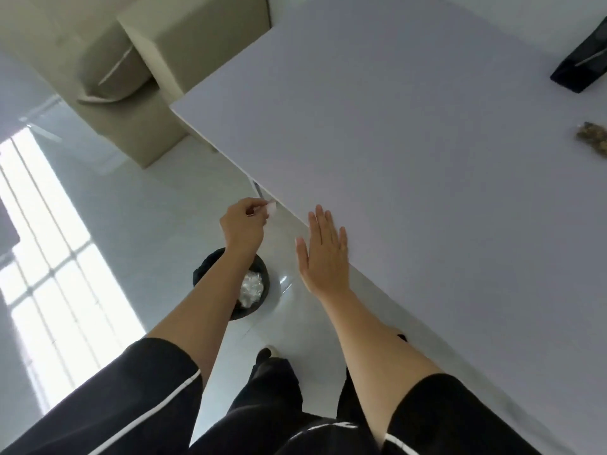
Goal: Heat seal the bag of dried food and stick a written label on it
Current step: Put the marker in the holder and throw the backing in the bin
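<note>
The person is standing at the corner of a white surface (pixel 410 133), looking down along both bare forearms. The left hand (pixel 243 224) is hanging off the surface's edge, over the tiled floor (pixel 157 205), with its fingers curled and its fingertips pinching a small white scrap (pixel 271 210); what the scrap is cannot be told. Below that forearm a black waste bin (pixel 262 290) is sitting on the floor, lined in black and holding crumpled clear plastic (pixel 251 289).

The right hand (pixel 323 254) is lying flat and open, fingers straight and close together, holding nothing. Its fingers are reaching over the near edge of the surface while the palm is hanging beyond it; whether it is pressing down cannot be told.

The bag of dried food (pixel 593 139) is lying far across the surface at the right border of the view, only partly showing, well apart from both hands. Beyond it a black device (pixel 581 67) is sitting at the top right corner, also cut off. A beige sofa (pixel 138 60) is standing past the surface's far corner, and barred sunlight is falling across the floor at the left.
</note>
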A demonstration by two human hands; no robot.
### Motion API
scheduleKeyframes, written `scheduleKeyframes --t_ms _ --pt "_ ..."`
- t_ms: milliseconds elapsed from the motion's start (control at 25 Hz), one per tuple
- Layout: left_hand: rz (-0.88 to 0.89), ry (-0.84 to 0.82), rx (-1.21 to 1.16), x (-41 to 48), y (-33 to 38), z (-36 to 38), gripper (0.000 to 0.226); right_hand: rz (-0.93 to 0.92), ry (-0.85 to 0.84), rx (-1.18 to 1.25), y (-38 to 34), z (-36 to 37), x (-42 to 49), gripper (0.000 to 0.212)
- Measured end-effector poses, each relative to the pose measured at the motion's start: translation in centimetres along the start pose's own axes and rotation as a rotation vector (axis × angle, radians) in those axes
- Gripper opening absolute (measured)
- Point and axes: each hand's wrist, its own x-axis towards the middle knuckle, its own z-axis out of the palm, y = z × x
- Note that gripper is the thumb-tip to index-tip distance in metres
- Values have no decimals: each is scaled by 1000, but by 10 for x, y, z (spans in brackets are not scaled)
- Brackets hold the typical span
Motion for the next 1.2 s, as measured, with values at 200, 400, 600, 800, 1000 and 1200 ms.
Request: scheduleKeyframes --t_ms 200,400,600,800,1000,1200 --pt "-214 127 78 10 -80 -96 12 -209 -99 19 -73 45 -21 53" --pt "-379 144 134 26 -190 -107 7 -188 -254 -65 -61 124 -23 57" --pt "-437 59 149 63 -320 -55 12 -64 -378 -64 -12 242 11 54" --pt "-426 -1 208 118 -443 11 10 118 -446 -80 50 371 44 51" --pt "-407 -39 248 161 -523 57 8 182 -460 -122 99 461 66 59" --pt "-465 -69 271 192 -575 95 12 157 -366 18 120 497 67 7"
